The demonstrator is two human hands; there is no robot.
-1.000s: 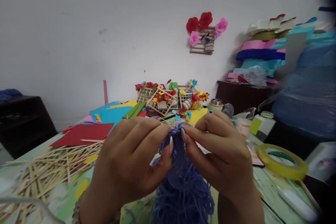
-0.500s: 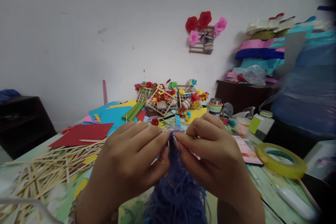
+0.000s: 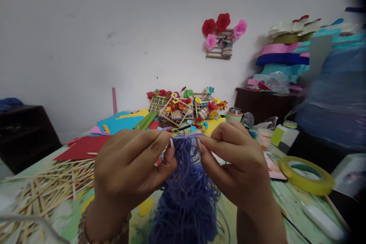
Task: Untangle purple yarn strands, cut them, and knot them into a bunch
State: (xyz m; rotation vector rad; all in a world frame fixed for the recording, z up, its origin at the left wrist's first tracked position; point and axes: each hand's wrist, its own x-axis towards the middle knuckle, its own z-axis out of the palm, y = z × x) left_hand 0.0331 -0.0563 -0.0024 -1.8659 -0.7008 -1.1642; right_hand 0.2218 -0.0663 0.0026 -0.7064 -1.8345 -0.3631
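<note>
A tangled bundle of purple-blue yarn (image 3: 185,202) hangs between my hands and spreads down to the table's near side. My left hand (image 3: 135,167) pinches the top of the yarn between thumb and index finger. On the other side, my right hand (image 3: 236,164) pinches the same top stretch in the same way. A short span of strands runs across from one pinch to the other, with the rest drooping below it. The exact strands under the fingertips are hidden.
Thin wooden sticks (image 3: 45,190) lie piled at the left, beside red paper (image 3: 80,148). Stick lattices with paper flowers (image 3: 175,112) lean at the back. To the right are a tape roll (image 3: 305,175), a phone (image 3: 275,167) and a white bottle (image 3: 284,137).
My hands have moved apart, the left one going left and the right one slightly right. The yarn's top, bunched before, is now spread wider between the fingertips.
</note>
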